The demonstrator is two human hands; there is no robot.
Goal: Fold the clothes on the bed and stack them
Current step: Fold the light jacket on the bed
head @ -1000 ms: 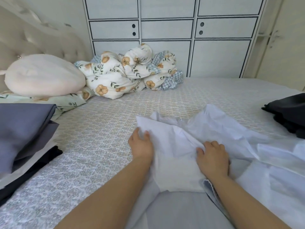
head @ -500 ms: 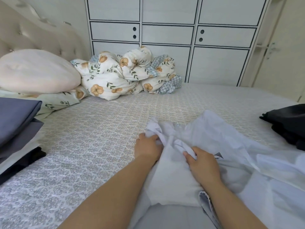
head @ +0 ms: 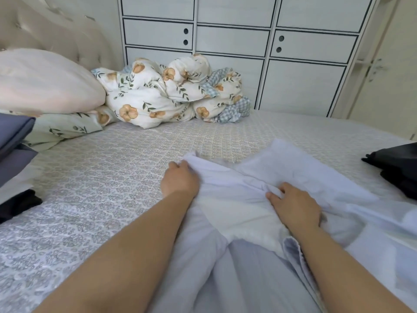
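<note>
The wide bed with its grey-white patterned quilted cover (head: pixel 94 199) fills the scene, and on its near right half lies the crumpled white thin-cotton garment (head: pixel 237 206), the piece being folded; its cloth spreads from the near edge out to the far right, so its long axis seems to run from near centre toward the far right, though the bunching makes that hard to call. At the left edge sits a stack of folded clothes, slate-blue on top with black beneath (head: pixel 13 159), well apart from the white piece, which I judge to be where the folded garment belongs, so the carry would go leftward and the left side is nearer to it. At the right edge is a loose black garment (head: pixel 392 163), not yet folded. Far left rest a pale pink rounded pillow (head: pixel 45 80) and a rumpled floral duvet with orange blooms (head: pixel 158 93). The left hand (head: pixel 179 179) pinches the far left corner of the white cloth, fingers curled over its edge. The right hand (head: pixel 295 206) lies on the middle of the garment, fingertips gathering a ridge of fabric beside the thumb. A panel of cloth stretches between the two hands, so the coming move likely turns on drawing that left edge across toward the right hand
</note>
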